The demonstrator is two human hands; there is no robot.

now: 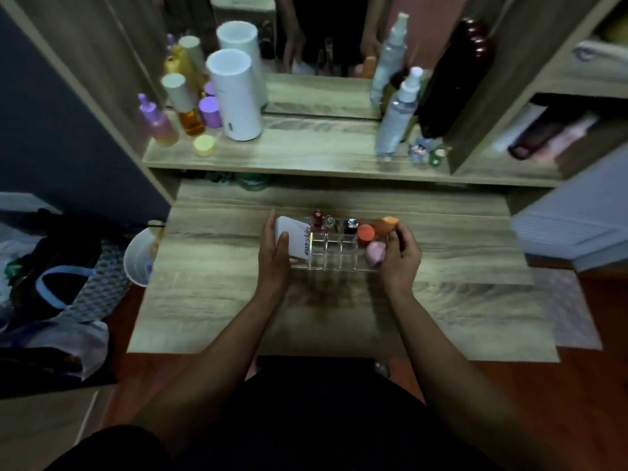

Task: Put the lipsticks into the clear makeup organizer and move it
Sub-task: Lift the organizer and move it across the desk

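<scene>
The clear makeup organizer point(334, 254) sits in the middle of the wooden desk point(217, 300). Three lipsticks stand in its back row: a dark red one point(317, 219), a clear-capped one point(329, 222) and a black one point(351, 226). A white box point(294, 237) fills its left end; orange point(366, 232) and pink point(373, 252) sponges lie at its right end. My left hand point(273, 254) grips the left side around the box. My right hand point(401, 258) grips the right side.
An upper shelf point(306, 158) behind holds a white cylinder point(236, 96), purple and amber bottles at left, and spray bottles point(396, 117) at right, with a mirror behind. A white cup point(137, 256) hangs off the desk's left edge. Bags lie on the left.
</scene>
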